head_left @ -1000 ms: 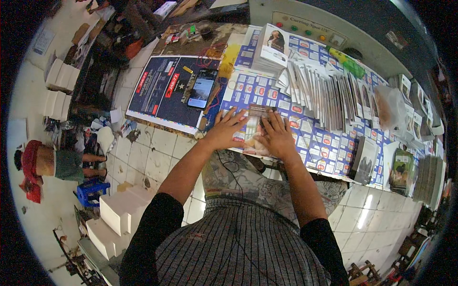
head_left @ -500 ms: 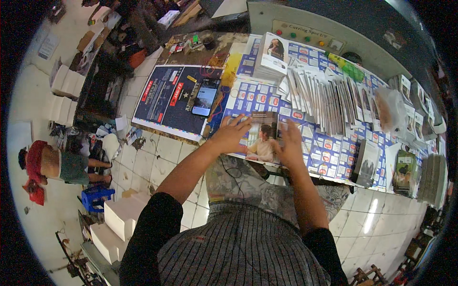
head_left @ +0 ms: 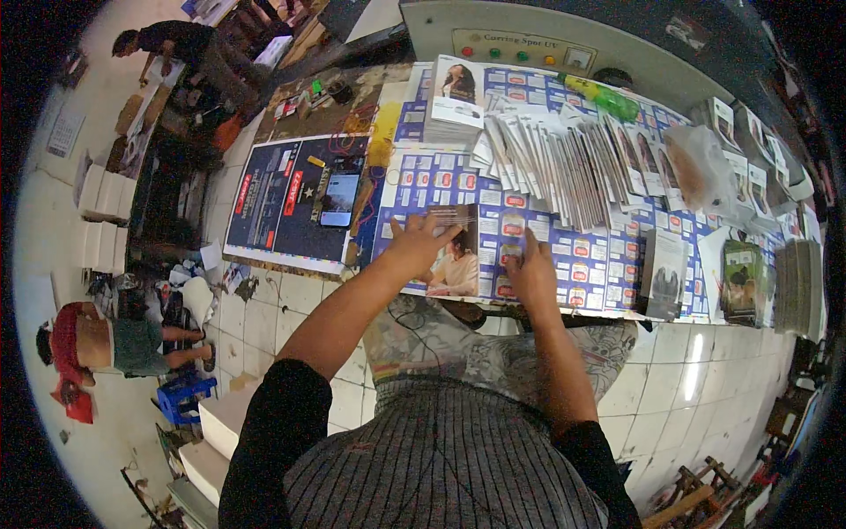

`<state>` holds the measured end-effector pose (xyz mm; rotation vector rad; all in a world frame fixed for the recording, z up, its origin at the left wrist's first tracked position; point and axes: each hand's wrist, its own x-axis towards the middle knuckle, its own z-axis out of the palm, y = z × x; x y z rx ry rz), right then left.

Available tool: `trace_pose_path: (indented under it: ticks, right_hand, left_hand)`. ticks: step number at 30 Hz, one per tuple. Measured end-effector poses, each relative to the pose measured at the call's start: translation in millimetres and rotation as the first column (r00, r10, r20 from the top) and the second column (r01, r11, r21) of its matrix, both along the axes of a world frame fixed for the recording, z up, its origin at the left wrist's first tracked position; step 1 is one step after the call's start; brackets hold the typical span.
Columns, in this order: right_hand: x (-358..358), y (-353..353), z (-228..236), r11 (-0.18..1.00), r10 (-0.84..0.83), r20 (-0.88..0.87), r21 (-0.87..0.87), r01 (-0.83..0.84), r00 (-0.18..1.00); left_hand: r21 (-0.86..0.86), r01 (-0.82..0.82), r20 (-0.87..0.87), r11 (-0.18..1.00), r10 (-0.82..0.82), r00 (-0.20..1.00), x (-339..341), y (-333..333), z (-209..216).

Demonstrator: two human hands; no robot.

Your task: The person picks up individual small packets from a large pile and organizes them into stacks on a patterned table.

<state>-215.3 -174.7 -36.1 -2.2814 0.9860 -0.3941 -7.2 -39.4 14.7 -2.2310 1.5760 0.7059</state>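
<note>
Blue-patterned sheets (head_left: 441, 181) cover much of my counter (head_left: 379, 85). My left hand (head_left: 415, 248) spreads flat over the photo card (head_left: 457, 275) near the front edge; my right hand (head_left: 532, 270), loosely open, is just beside it. The card looks light, slick, easily creased: best taken by its edges.

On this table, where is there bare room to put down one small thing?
Two patches of the blue printed sheet look free: between the right hand and the grey booklet stack, and between the left hand and the tall leaflet stack. It is crowded around the fanned leaflets and plastic bag.
</note>
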Motion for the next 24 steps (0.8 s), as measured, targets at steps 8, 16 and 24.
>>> trace_pose_path:
  ticks: [8, 16, 24]
  right_hand:
    - [29.9, 15.7, 12.9, 0.983, 0.036, -0.244, -0.167, -0.078, 0.969]
    - [57.9, -32.5, 5.3, 0.873, 0.131, -0.206, -0.439, -0.211, 0.97]
    - [56.3, -36.9, 26.1, 0.842, 0.263, -0.338, -0.377, -0.386, 0.904]
  left_hand:
    - [0.036, -0.075, -0.023, 0.997, 0.076, 0.997, 0.1, 0.4, -3.4]
    - [0.03, -0.078, -0.051, 0.996, 0.08, 0.996, -1.5, -4.0, 1.2]
    - [0.021, -0.032, -0.005, 0.999, 0.032, 0.999, 0.7, -1.2, -7.8]
